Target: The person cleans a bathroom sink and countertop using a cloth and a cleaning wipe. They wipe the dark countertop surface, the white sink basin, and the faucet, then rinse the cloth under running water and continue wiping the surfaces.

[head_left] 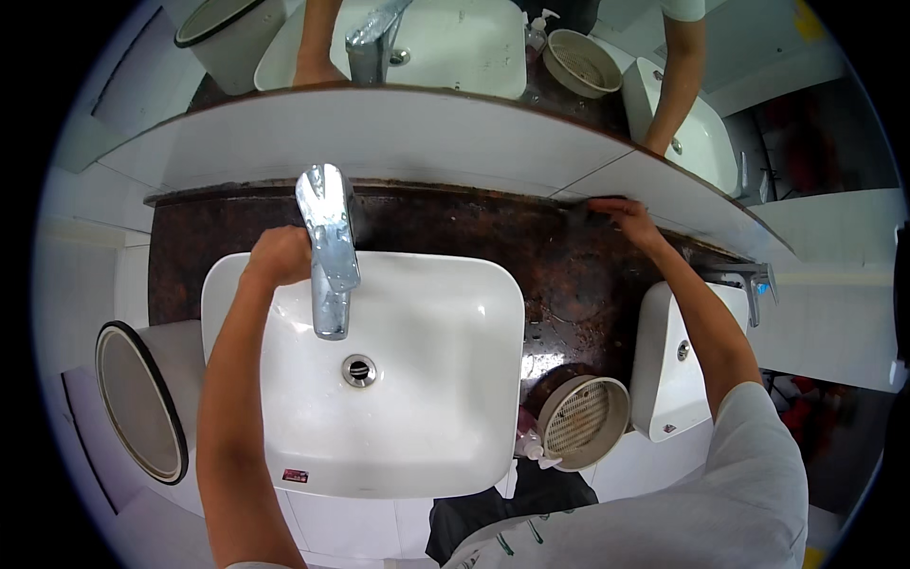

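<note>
1. The left hand (280, 254) is curled into a loose fist on the back rim of the white basin (417, 417), just left of the chrome tap (327, 248); the fingers are closed, but whether they grip anything I cannot tell
2. The right hand (627, 216) reaches far to the back of the dark mottled countertop (559, 275), its fingers pressed flat and close together on a small dark thing, perhaps a cloth (580, 210), where the counter meets the white tiled ledge (408, 137); what that thing is stays unclear
3. The tap stands at the back of the basin with its spout out over the bowl, above the round drain (358, 370)
4. A round beige strainer basket (583, 421) sits on the near right of the counter, just beside a pump bottle (533, 446)
5. A second white basin (668, 375) lies to the right, under the right forearm
6. A white bin with a dark rim (140, 403) stands left of the counter
7. The mirror (455, 43) above the ledge repeats the arms, tap and basket
</note>
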The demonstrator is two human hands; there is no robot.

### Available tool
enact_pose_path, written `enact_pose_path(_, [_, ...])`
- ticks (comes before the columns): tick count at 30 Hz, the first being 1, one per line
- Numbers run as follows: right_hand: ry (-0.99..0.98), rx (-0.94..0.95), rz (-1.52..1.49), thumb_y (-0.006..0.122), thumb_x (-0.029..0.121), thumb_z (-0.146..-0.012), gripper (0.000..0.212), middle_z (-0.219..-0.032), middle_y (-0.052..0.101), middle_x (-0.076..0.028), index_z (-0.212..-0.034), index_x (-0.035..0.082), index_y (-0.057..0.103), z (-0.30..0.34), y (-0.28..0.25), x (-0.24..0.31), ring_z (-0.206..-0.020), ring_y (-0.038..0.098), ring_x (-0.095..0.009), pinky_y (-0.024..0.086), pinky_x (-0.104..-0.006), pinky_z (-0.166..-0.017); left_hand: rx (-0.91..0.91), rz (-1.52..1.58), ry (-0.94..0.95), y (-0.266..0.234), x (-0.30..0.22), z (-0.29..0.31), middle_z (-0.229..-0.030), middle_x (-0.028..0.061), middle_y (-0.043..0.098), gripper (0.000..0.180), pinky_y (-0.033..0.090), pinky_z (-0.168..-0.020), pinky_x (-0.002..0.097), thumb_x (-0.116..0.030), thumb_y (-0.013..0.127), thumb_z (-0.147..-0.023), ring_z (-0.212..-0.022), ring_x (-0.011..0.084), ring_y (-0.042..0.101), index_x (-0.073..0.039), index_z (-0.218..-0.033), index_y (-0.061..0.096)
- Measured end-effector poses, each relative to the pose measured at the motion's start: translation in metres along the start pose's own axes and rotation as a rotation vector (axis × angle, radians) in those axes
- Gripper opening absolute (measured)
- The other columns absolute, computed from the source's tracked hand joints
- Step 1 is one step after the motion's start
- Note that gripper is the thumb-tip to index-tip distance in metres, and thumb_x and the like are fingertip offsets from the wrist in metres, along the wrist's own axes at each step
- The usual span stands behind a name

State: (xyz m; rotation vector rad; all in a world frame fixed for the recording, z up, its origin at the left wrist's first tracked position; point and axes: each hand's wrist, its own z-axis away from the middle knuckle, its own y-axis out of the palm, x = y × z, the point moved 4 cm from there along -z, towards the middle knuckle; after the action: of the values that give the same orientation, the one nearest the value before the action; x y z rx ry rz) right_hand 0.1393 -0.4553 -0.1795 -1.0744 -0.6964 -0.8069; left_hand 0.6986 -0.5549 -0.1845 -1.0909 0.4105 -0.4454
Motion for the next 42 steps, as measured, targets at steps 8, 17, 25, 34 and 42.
enact_pose_path(8, [-0.239, 0.2, -0.05, 0.039, -0.009, -0.083, 0.048, -0.122, 0.062, -0.006, -0.12, 0.009, 0.064, -0.111, 0.184, 0.149, -0.111, 0.056, -0.015, 0.04, -0.0272, -0.098, -0.051, 0.209, -0.028, -0.017, -0.01, 0.002, -0.08, 0.01, 0.068, 0.053, 0.052, -0.072, 0.0372, -0.054, 0.082, -0.061, -0.073, 0.0274, 0.065, -0.007, -0.08, 0.067])
enact_pose_path(17, [-0.031, 0.005, 0.092, 0.036, -0.015, -0.08, 0.051, -0.126, 0.06, -0.009, -0.119, 0.003, 0.063, 0.016, -0.001, 0.066, -0.125, 0.049, -0.02, 0.033, -0.0329, -0.11, -0.023, 0.164, -0.036, 0.006, 0.007, 0.001, -0.082, 0.0111, 0.069, 0.048, 0.052, -0.071, 0.0368, -0.047, 0.084, -0.06, -0.074, 0.0282, 0.065, -0.007, -0.083, 0.068])
enact_pose_path(25, [-0.551, 0.147, -0.298, 0.039, -0.01, -0.08, 0.047, -0.126, 0.06, -0.008, -0.116, 0.006, 0.065, -0.11, 0.182, 0.233, -0.117, 0.054, -0.017, 0.039, -0.0262, -0.1, 0.04, 0.02, -0.037, -0.003, 0.001, -0.005, -0.09, 0.0148, 0.069, 0.042, 0.052, -0.076, 0.0413, -0.047, 0.072, -0.068, -0.084, 0.0333, 0.066, -0.009, -0.087, 0.069])
enact_pose_path(34, [-0.455, 0.117, -0.086, 0.034, -0.013, -0.077, 0.058, -0.135, 0.053, -0.008, -0.126, 0.005, 0.058, -0.038, 0.095, 0.222, -0.131, 0.042, -0.02, 0.026, -0.0327, -0.112, 0.113, 0.026, -0.105, -0.03, -0.011, 0.018, -0.085, 0.0115, 0.07, 0.042, 0.053, -0.077, 0.038, -0.049, 0.073, -0.067, -0.086, 0.0283, 0.067, -0.008, -0.079, 0.073])
enact_pose_path(42, [-0.657, 0.215, -0.314, 0.036, -0.007, -0.077, 0.058, -0.141, 0.047, -0.007, -0.13, 0.007, 0.056, -0.065, 0.128, 0.286, -0.137, 0.035, -0.021, 0.025, -0.0346, -0.112, 0.156, 0.034, -0.098, -0.037, -0.02, 0.014, -0.087, 0.0113, 0.071, 0.045, 0.052, -0.078, 0.038, -0.051, 0.072, -0.068, -0.087, 0.0281, 0.067, -0.008, -0.082, 0.073])
